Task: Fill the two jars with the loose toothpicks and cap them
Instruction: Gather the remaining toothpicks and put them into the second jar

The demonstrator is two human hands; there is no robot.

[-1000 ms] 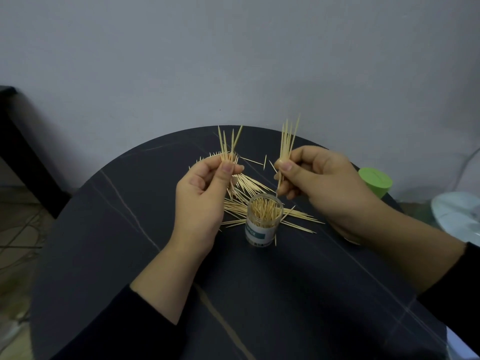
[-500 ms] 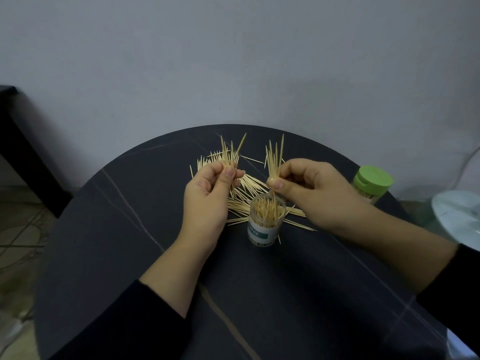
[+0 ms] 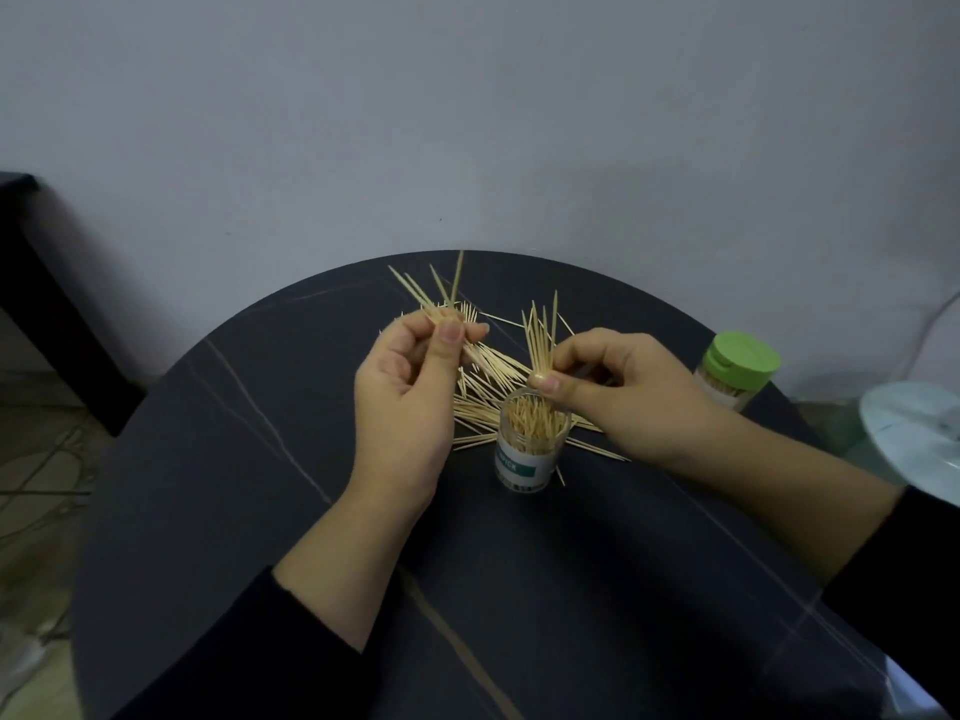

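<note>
Left hand (image 3: 410,392): we logged it raised over the counter (image 3: 249,511), thumb and curled fingers pinching the left bundle (image 3: 441,301), a small fan of toothpicks with points splayed up and toward the far edge.

Right hand (image 3: 623,392): we logged it at the far-right rim of the open jar (image 3: 522,459), thumb and forefinger pinching the right bundle (image 3: 543,335). This bundle stood nearly upright just above the jar's mouth. Its lower ends were hidden behind the thumb.

Open jar: clear, uncapped and upright, with a white and teal label. We noted it at the middle of the counter, between the two hands, crowded with toothpicks standing on end.

Loose toothpicks (image 3: 480,407): we counted a flat, crossed heap on the counter just beyond the open jar, spreading out to its left and right and partly covered by both hands. One stray lay just beside the jar's right foot.

Capped jar (image 3: 727,392): upright at the far-right edge of the counter, well apart from the open jar. Its green lid (image 3: 740,353) was on, and toothpicks showed through the clear wall.

Counter: round and dark, with pale veins.

Surroundings: we entered black sleeves (image 3: 234,652) on both forearms, a pale wall (image 3: 467,122) behind, a white round object (image 3: 919,433) at the right edge and dark furniture (image 3: 31,283) at the left.
</note>
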